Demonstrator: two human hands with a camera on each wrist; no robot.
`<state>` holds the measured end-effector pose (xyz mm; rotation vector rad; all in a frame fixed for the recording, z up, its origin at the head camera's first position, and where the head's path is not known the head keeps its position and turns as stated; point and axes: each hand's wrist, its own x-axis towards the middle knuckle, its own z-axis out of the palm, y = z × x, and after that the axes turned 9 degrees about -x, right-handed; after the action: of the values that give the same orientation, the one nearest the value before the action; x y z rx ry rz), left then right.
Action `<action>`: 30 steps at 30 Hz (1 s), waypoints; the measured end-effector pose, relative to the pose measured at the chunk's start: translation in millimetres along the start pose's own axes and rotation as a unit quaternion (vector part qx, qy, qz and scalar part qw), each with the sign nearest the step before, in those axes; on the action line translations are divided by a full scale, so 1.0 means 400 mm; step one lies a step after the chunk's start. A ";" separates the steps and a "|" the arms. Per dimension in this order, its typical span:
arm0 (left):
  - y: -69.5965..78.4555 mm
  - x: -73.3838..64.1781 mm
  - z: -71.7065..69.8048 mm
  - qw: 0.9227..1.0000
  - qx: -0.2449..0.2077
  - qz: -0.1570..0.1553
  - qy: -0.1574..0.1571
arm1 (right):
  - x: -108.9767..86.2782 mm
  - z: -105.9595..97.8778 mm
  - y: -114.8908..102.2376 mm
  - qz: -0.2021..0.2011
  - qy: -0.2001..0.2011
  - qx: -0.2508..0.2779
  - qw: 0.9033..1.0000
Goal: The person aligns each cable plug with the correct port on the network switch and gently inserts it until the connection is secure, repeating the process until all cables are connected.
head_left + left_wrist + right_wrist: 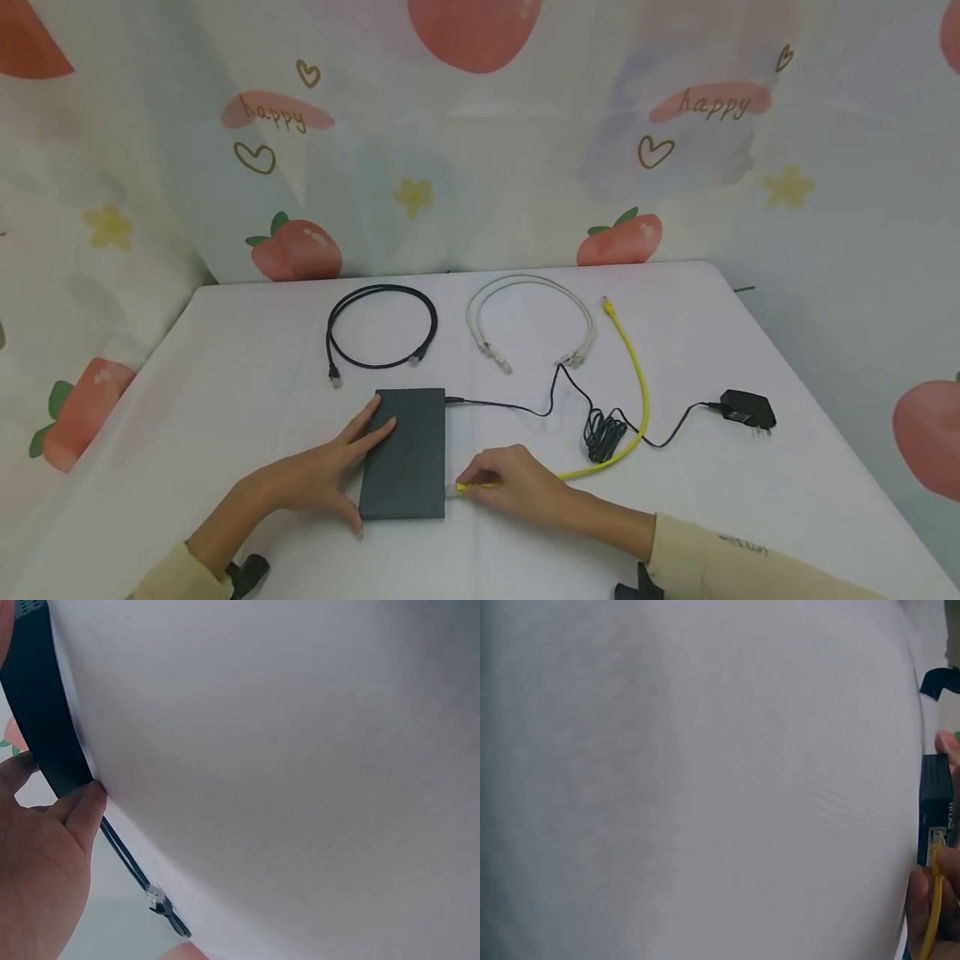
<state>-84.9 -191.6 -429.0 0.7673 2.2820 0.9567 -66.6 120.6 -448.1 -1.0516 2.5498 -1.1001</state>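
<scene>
A flat black network box (405, 454) lies on the white table, seen edge-on with its port side in the right wrist view. My left hand (318, 479) rests against its left side, fingers extended over the top edge and thumb by the near corner. In the left wrist view, fingers of that hand (49, 847) touch the box's side (45, 697). My right hand (517, 487) pinches one end of a yellow Ethernet cable (637, 375). Its clear plug (452, 490) is right at the box's right edge, at a port in the right wrist view.
A thin black power cord (498, 405) runs from the box to a bundled coil (603, 435) and a power adapter (746, 410) at right. Behind lie a coiled black Ethernet cable (435, 321) and a coiled grey-white one (588, 321). A printed curtain (480, 167) stands behind the table.
</scene>
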 end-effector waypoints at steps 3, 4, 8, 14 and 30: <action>0.002 0.005 -0.002 1.000 -0.004 0.000 0.001 | 0.004 -0.005 -0.001 -0.004 0.002 0.000 1.000; 0.002 0.006 -0.002 1.000 -0.005 -0.001 0.001 | 0.005 -0.007 -0.001 -0.002 0.001 0.000 1.000; -0.001 0.004 0.004 1.000 0.001 -0.005 0.000 | 0.009 -0.007 -0.003 0.008 -0.010 -0.005 1.000; -0.001 -0.003 0.008 1.000 0.004 -0.001 0.002 | 0.012 0.003 -0.005 0.006 -0.017 -0.009 1.000; -0.003 0.001 0.004 1.000 0.010 -0.012 -0.012 | 0.012 0.009 -0.007 0.036 -0.020 0.016 0.999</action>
<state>-84.3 -191.2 -430.9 0.7530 2.2780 0.9109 -67.1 113.9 -448.1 -0.9574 2.5098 -1.0870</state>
